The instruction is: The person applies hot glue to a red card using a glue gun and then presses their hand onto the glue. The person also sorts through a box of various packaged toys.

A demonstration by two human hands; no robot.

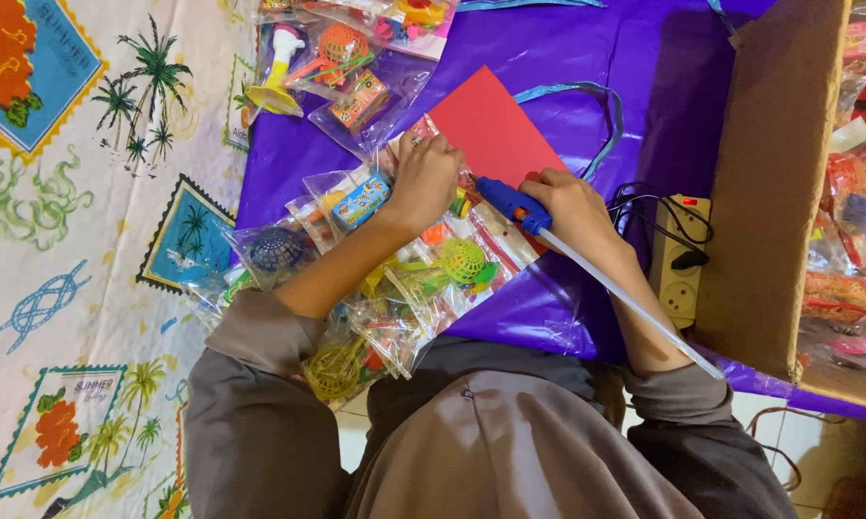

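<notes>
Right hand: the right hand (572, 207) is clenched around a blue plastic glue gun (510, 204), fingers wrapped on its grip; a long translucent glue stick (635, 306) juts from the back of the gun along the forearm.
Glue gun position: its nozzle end points toward the left hand, low over the edge of a flat red card sheet (491, 130).
Left hand: the left hand (425, 178) lies palm down, fingers curled and pressing on a clear plastic packet of small toys (361, 200) where it meets the red card; a ring shows on one finger.
Packets: a row of clear toy packets (395, 288) runs from the red card back toward the person's lap, one with a green mesh ball (463, 259), another with a dark blue ball (277, 248).
Surface: shiny purple plastic sheeting (635, 58) lies under the card and packets.
Beyond: more clear toy packets (342, 62) lie at the far edge of the purple sheeting.
Right side: a cream power strip (680, 255) with black cable lies just beside a brown cardboard box (769, 183).
Left side: a patterned cloth with palm trees and flowers (68, 192).
</notes>
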